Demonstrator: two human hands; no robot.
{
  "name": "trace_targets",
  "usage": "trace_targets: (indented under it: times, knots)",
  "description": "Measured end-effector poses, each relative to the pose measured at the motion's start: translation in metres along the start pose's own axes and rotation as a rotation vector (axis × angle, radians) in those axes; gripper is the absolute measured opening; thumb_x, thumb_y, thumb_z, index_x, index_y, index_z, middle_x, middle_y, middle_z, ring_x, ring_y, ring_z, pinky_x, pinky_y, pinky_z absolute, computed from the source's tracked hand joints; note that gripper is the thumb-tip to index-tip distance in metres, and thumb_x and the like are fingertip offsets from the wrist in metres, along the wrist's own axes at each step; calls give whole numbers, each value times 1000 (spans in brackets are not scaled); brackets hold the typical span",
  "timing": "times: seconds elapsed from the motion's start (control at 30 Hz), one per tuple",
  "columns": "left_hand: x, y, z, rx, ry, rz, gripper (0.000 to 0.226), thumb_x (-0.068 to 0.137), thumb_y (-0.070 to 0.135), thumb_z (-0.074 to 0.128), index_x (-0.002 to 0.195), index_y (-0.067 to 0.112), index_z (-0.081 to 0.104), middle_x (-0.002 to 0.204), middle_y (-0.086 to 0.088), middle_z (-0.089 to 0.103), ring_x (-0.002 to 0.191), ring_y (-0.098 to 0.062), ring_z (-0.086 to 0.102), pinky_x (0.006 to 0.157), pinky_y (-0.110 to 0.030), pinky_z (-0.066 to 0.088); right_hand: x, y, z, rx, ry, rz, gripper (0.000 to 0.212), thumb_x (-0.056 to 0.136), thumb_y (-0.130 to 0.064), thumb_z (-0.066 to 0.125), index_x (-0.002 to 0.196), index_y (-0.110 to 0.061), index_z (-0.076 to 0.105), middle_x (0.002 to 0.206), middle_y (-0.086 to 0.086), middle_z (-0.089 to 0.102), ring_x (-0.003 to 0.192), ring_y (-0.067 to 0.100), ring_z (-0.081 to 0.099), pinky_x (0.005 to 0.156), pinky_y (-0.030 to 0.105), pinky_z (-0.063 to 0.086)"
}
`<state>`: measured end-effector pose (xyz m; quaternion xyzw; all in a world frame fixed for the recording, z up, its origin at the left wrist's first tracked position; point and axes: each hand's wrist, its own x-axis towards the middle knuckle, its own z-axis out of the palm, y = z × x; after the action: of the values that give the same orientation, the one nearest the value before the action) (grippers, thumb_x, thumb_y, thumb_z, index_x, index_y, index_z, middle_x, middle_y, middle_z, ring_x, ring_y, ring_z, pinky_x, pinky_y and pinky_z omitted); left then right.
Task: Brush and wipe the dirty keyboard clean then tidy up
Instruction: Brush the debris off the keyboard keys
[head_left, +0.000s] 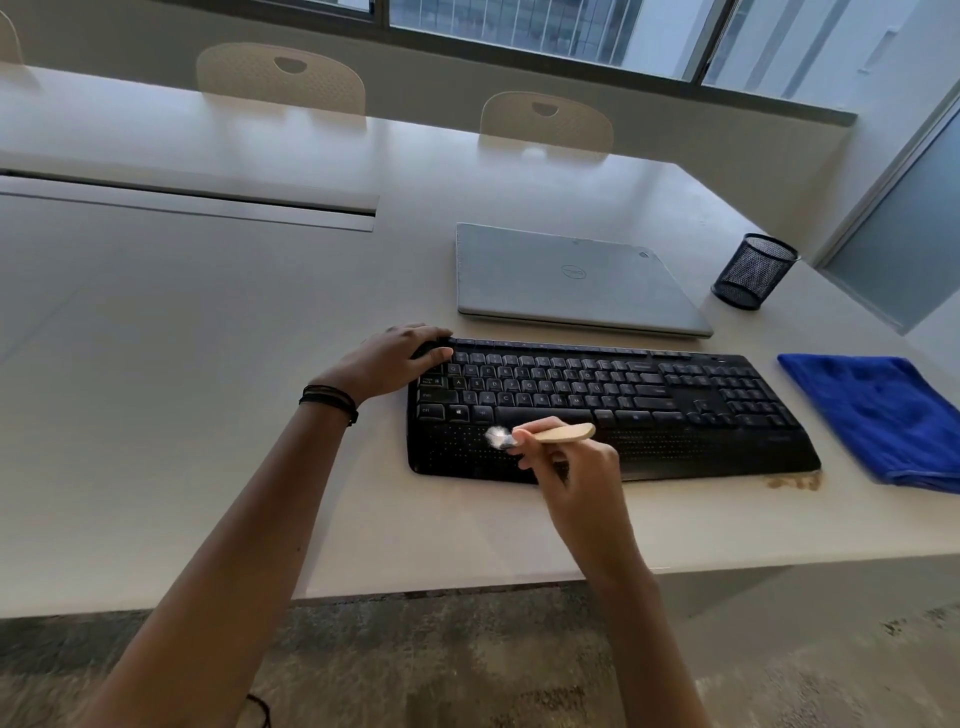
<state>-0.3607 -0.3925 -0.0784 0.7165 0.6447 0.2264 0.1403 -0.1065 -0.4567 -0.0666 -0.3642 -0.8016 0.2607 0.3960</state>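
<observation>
A black keyboard (649, 395) with a palm rest lies on the white table (208, 415). My left hand (395, 358) grips the keyboard's far left corner, fingers curled over its edge. My right hand (566, 467) pinches a small wooden-handled brush (563, 433). The brush's pale bristles touch the palm rest just below the space bar. A folded blue cloth (878, 415) lies on the table right of the keyboard. Brownish crumbs (795, 482) sit on the table at the keyboard's near right corner.
A closed grey laptop (571, 280) lies behind the keyboard. A black mesh pen cup (753, 270) stands at the back right near the table's edge. Two pale chairs (545, 122) stand on the far side. The table's near edge runs just below my wrists.
</observation>
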Motion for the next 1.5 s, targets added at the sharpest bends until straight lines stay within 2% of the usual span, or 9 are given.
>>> trace_targets:
  times: [0.17, 0.37, 0.5, 0.63, 0.83, 1.03, 1.23, 1.37, 1.5]
  knots:
    - [0, -1, 1, -2, -7, 3, 42, 97, 31, 46, 132, 9, 50, 129, -13, 56, 118, -26, 52, 98, -37, 41, -2, -3, -15, 165, -162, 104, 21, 87, -24, 57, 87, -6, 68, 78, -3, 70, 66, 7, 67, 63, 19, 54]
    - [1, -2, 1, 1, 1, 2, 42, 97, 30, 46, 132, 9, 49, 130, -12, 56, 119, -26, 51, 97, -34, 40, 1, 6, -28, -145, 110, 12, 11, 90, -12, 59, 90, -10, 70, 67, -19, 59, 57, -1, 57, 46, 8, 38]
    - [0, -3, 1, 2, -1, -2, 42, 97, 32, 45, 133, 10, 49, 130, -12, 56, 118, -26, 51, 97, -38, 42, 4, 7, -21, -126, 90, -14, 14, 88, -9, 61, 96, -8, 72, 87, -4, 71, 70, -10, 59, 56, 2, 41]
    - [0, -3, 1, 3, -7, -6, 42, 97, 32, 45, 134, 11, 48, 131, -12, 55, 119, -26, 51, 98, -38, 42, 3, -3, -8, -64, -2, -58, 20, 87, -5, 61, 105, -8, 69, 88, -8, 67, 64, -15, 55, 52, -1, 35]
    - [1, -1, 1, 9, 0, -2, 42, 97, 31, 45, 133, 10, 49, 130, -12, 55, 118, -26, 51, 96, -34, 41, -2, -16, 4, 98, -231, -71, 23, 88, -8, 62, 110, -10, 68, 101, -12, 66, 90, -12, 61, 76, 6, 46]
    - [-1, -1, -1, 16, -4, -3, 42, 97, 32, 46, 132, 10, 50, 130, -12, 56, 119, -26, 52, 99, -38, 42, 9, -13, 3, -71, -37, -147, 21, 88, -8, 60, 107, -8, 69, 101, -2, 71, 91, 3, 66, 78, 23, 55]
    - [-1, 2, -1, 6, 0, -1, 42, 97, 29, 46, 132, 8, 49, 131, -13, 55, 120, -25, 51, 97, -32, 39, 14, -16, 27, -51, -123, -164, 20, 91, -12, 57, 107, -7, 69, 106, 1, 70, 97, 5, 66, 82, 26, 55]
    - [-1, 2, -1, 12, 0, 1, 42, 97, 30, 46, 134, 8, 48, 131, -13, 55, 120, -25, 51, 97, -31, 39, 20, -21, 27, 109, -185, -135, 17, 90, -7, 58, 102, -5, 70, 100, -8, 69, 86, -8, 63, 75, 14, 51]
    - [0, 2, -1, 9, 2, 7, 42, 97, 29, 46, 134, 7, 48, 132, -13, 54, 122, -25, 50, 98, -30, 37, 32, -17, 25, 26, -102, -155, 17, 90, -7, 57, 100, -6, 70, 96, -5, 70, 77, -17, 57, 72, 7, 47]
